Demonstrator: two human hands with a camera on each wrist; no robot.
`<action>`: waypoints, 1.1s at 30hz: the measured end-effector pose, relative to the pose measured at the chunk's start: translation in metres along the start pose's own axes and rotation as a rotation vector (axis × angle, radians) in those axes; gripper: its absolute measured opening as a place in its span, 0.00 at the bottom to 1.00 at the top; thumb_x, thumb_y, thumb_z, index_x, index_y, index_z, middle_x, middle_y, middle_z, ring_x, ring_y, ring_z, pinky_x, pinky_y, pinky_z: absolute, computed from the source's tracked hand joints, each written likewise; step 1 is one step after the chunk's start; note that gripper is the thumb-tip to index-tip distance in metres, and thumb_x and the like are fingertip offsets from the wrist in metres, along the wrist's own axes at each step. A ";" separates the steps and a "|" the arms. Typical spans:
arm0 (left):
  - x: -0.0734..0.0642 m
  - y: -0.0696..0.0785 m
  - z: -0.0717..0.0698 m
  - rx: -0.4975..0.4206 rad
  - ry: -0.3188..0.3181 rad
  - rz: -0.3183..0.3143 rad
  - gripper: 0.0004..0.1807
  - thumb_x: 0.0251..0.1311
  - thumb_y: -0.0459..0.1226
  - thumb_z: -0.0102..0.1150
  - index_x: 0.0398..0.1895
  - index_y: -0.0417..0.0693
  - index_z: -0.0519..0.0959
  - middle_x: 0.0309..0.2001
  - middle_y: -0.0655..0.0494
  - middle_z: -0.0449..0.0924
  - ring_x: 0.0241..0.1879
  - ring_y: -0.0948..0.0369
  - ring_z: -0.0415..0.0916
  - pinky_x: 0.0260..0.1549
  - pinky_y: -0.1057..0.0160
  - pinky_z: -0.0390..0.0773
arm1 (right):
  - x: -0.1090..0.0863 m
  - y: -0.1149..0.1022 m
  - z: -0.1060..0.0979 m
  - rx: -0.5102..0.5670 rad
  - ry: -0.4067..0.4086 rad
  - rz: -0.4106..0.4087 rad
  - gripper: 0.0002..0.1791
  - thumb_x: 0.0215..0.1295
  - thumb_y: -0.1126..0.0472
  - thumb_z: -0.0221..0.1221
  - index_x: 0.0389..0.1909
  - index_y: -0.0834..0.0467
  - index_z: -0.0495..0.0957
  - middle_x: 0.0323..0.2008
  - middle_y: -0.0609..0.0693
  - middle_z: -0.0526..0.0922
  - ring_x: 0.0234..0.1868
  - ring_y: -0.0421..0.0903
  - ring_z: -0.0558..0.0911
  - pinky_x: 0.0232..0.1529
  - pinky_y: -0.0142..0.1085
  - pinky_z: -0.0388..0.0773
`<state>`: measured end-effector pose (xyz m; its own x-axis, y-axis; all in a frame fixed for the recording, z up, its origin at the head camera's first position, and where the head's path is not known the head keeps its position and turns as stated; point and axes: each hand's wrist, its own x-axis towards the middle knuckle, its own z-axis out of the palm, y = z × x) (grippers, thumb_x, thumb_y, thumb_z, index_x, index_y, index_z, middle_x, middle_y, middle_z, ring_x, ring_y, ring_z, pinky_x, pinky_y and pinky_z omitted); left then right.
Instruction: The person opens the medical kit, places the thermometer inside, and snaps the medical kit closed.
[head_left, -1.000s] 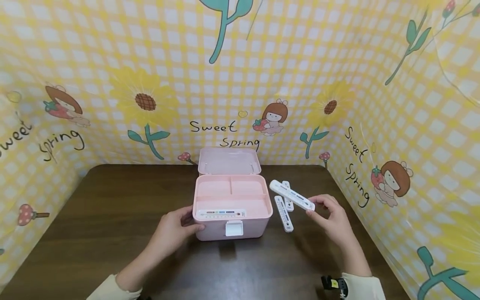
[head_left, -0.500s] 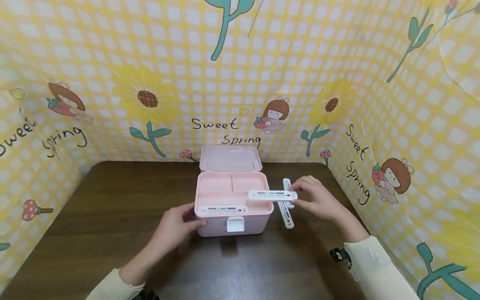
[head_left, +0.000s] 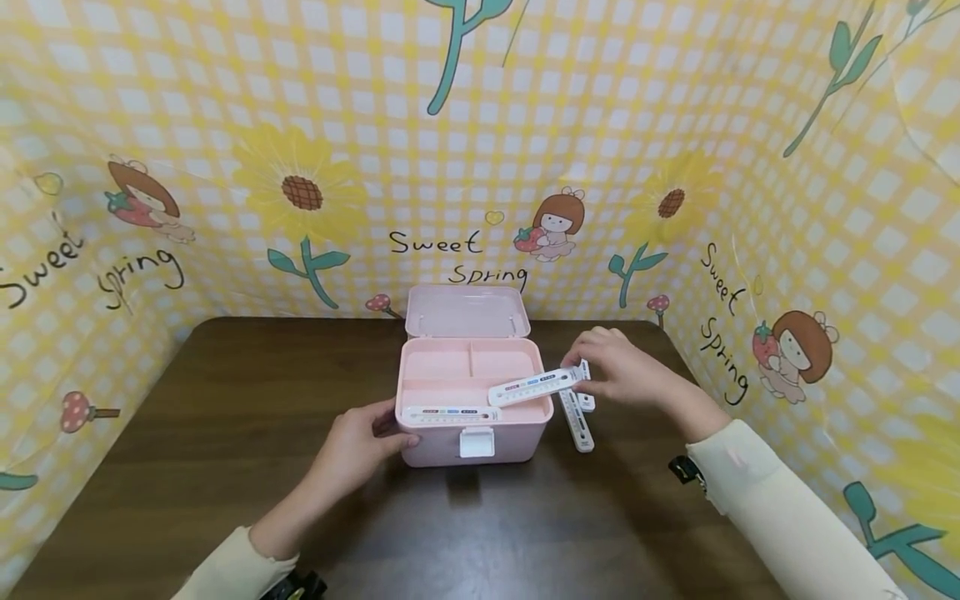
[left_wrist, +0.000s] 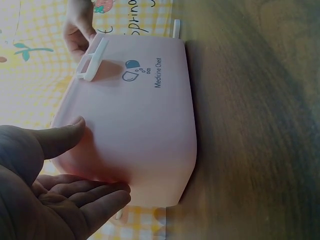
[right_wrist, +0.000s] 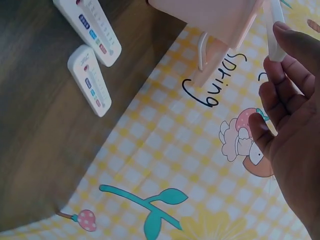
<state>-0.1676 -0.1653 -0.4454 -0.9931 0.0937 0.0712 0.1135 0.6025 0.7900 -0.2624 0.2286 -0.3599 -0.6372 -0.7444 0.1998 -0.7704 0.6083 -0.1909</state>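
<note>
A pink medicine box (head_left: 442, 445), lettered "Medicine Chest" in the left wrist view, stands with its lid raised. My left hand (head_left: 357, 446) holds its front left corner, thumb on the front and fingers along the side. One white thermometer (head_left: 450, 414) lies in the front compartment against the front wall. With thumb and fingers my right hand (head_left: 613, 367) pinches the end of another thermometer (head_left: 528, 387), tilted over the box's right side with its far end over the front compartment. Beside the box on the table lie a front thermometer (head_left: 577, 423) and a back thermometer (right_wrist: 90, 81), partly hidden by my hand in the head view.
The translucent lid (head_left: 468, 312) leans back at the rear of the box. A white latch (head_left: 477, 442) sticks out in front. Behind the dark wooden table (head_left: 300, 358) hangs a yellow checked cloth (head_left: 420, 183), also along the sides.
My right hand has carried the thermometer leftward from beside the box to over its front compartment, and the thermometer's slant has changed. The left hand has stayed on the box.
</note>
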 end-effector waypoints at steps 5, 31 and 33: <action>0.000 -0.001 0.000 0.014 -0.004 0.006 0.37 0.47 0.51 0.73 0.62 0.49 0.75 0.56 0.51 0.80 0.54 0.55 0.80 0.48 0.54 0.82 | 0.009 0.003 -0.004 -0.012 -0.061 -0.054 0.15 0.52 0.55 0.71 0.41 0.48 0.82 0.41 0.39 0.80 0.46 0.40 0.72 0.47 0.39 0.63; -0.001 0.000 -0.002 -0.026 -0.020 -0.033 0.37 0.47 0.49 0.74 0.62 0.48 0.75 0.56 0.51 0.80 0.53 0.55 0.80 0.48 0.55 0.82 | 0.057 -0.016 0.002 0.052 -0.223 -0.126 0.17 0.54 0.55 0.70 0.46 0.48 0.82 0.46 0.41 0.79 0.52 0.42 0.72 0.54 0.44 0.63; -0.002 0.000 -0.001 -0.031 -0.022 -0.040 0.36 0.46 0.48 0.74 0.61 0.48 0.75 0.56 0.51 0.80 0.53 0.55 0.80 0.48 0.55 0.82 | 0.059 -0.018 0.003 0.058 -0.238 -0.123 0.17 0.54 0.56 0.70 0.46 0.48 0.82 0.46 0.41 0.80 0.53 0.41 0.72 0.55 0.43 0.63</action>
<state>-0.1655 -0.1660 -0.4451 -0.9958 0.0874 0.0263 0.0725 0.5816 0.8103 -0.2859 0.1733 -0.3479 -0.5109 -0.8596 -0.0049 -0.8349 0.4975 -0.2354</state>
